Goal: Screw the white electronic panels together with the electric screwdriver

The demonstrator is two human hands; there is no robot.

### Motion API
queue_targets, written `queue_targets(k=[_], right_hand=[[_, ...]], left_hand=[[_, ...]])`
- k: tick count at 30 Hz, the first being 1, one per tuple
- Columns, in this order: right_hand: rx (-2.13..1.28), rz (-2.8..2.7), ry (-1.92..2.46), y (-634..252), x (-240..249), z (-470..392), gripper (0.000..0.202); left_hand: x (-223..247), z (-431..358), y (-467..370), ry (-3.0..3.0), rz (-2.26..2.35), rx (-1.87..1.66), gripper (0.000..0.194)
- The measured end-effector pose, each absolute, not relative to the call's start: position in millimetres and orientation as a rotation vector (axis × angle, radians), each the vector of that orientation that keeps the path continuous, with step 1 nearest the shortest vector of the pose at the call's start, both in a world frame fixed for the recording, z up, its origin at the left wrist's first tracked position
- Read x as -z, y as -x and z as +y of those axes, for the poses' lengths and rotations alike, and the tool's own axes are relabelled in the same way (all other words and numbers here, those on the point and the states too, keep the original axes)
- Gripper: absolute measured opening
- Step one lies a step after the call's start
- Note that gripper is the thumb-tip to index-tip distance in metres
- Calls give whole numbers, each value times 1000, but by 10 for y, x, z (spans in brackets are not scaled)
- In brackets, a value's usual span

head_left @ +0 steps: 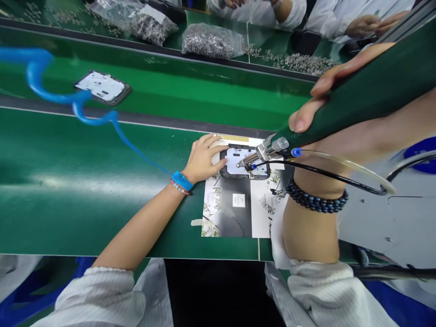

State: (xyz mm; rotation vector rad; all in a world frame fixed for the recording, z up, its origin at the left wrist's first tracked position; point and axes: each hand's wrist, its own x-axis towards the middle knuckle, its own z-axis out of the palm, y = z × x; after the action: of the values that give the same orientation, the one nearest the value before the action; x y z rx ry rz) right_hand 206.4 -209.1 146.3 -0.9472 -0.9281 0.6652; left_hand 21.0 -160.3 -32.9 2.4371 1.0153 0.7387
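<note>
My right hand (306, 114) is wrapped round the thick green body of an automatic-feed screwdriver (371, 86). The tool slants down to the left, and its metal nose is over a dark-framed panel with a white inner sheet (233, 164). Whether the tip touches the panel I cannot tell. On the panel's left side lies my left hand (201, 160), fingers spread, with the index finger and thumb at the frame's edge. Under the panel is a printed sheet (228, 213). A blue wrist strap (182, 180) with a coiled cord circles my left wrist.
A second panel (102, 87) lies on the green channel (190, 97) behind the bench. Beyond it are bags of small metal parts (213, 41), loose parts (309, 63) and co-workers' hands (363, 26). A blue coiled cord (95, 120) crosses the left; hoses (344, 175) trail right.
</note>
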Motion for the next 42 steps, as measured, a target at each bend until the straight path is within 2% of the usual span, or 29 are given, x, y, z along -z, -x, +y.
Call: queue_targets(k=[2, 7, 11, 30, 38, 42], right_hand=[[-556, -813, 896, -1968, -1457, -2060, 69], [-638, -850, 864, -1985, -1414, -2045, 62], [-620, -815, 847, -2030, -1360, -2003, 65], [-639, -778, 816, -1991, -1380, -1970, 79], [-610, -846, 790, -1875, -1363, -2048, 78], [-592, -804, 819, -1780, -1312, -2000, 65]], left_hand=[[331, -1607, -215, -2470, 968, -685, 44], [327, -1611, -231, -2510, 952, -597, 49], [301, -1626, -234, -2523, 968, -558, 53], [296, -1641, -236, -2525, 961, -581, 52], [290, -1644, -237, -2529, 965, -580, 50], [254, -1651, -242, -2522, 948, -553, 50]])
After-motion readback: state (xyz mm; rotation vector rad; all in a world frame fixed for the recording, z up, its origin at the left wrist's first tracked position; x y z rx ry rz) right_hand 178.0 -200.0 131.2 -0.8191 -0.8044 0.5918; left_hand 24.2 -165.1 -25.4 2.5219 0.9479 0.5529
